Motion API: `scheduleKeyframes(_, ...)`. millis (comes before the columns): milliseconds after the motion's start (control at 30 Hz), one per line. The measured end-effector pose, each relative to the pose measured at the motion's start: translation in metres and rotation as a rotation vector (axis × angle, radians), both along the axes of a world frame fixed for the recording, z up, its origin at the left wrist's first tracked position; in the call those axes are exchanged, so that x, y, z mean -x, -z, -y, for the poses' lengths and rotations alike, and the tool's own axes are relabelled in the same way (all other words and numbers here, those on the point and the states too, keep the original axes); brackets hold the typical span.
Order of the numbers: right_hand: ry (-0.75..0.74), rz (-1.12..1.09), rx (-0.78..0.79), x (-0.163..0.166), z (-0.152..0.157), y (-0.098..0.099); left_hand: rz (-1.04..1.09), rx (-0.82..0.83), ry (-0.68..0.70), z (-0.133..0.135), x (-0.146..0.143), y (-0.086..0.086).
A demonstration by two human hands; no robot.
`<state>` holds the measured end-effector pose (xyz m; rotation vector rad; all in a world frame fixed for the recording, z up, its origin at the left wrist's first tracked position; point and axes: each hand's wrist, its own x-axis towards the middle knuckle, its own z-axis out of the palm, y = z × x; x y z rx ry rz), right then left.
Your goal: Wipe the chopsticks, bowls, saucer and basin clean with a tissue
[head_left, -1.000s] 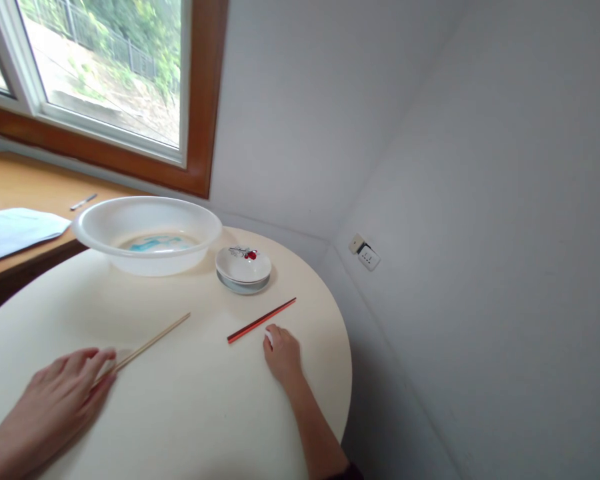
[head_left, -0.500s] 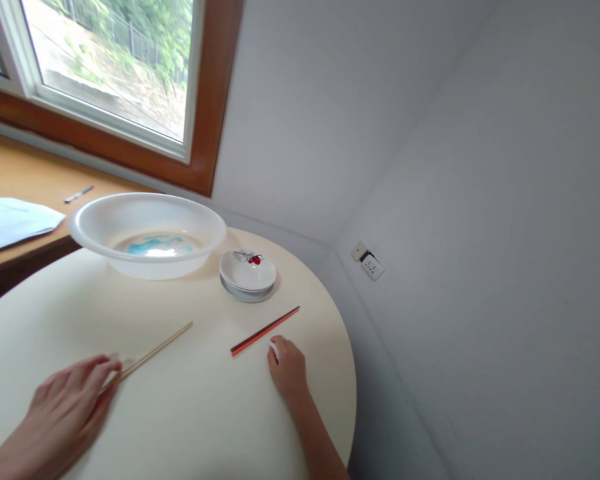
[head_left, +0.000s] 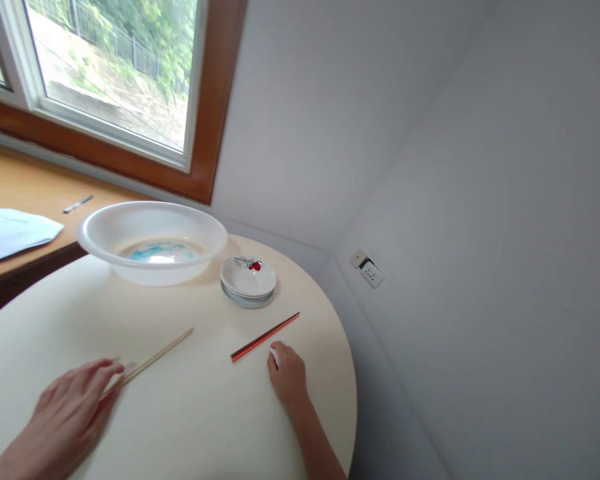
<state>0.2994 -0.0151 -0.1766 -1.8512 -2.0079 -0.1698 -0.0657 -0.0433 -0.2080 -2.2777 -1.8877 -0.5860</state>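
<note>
My left hand (head_left: 75, 407) lies low over the table, its fingers closed around the near end of a pair of pale wooden chopsticks (head_left: 165, 351). Something small and whitish shows by those fingertips, too unclear to name. Farther right, my right hand (head_left: 287, 373) rests on the tabletop with curled fingers, closed on a small white object (head_left: 275, 355) that is mostly hidden. Just beyond it lie red chopsticks (head_left: 265, 337), side by side and apart from the hand. Behind these stands a stack of small white dishes (head_left: 249, 280), the top one decorated with a red flower.
A translucent white basin (head_left: 93, 247) with a blue pattern at its bottom stands at the back of the round cream table (head_left: 205, 427). On the wooden desk (head_left: 25, 177) are papers (head_left: 15, 233) and a pen (head_left: 78, 204). Walls with a socket (head_left: 372, 274) border the right side.
The view has tilted up slightly, so everything sits a little lower in the picture. Both hands stay in practically the same places, with their grips unchanged.
</note>
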Motion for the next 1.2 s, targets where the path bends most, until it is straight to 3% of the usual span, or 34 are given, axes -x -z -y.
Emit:
scheduleKeyframes(200, -0.001, 0.01, 0.01, 0.0, -0.007, -0.002, 0.013, 0.158, -0.102, 0.003, -0.012, -0.023)
scheduleKeyframes(367, -0.005, 0.007, 0.015, -0.003, -0.015, -0.002, 0.028, 0.219, -0.094, -0.004, -0.017, -0.031)
scheduleKeyframes(1200, -0.018, -0.001, 0.028, -0.013, -0.04, 0.0, 0.042, 0.203, -0.115, -0.028, -0.025, -0.023)
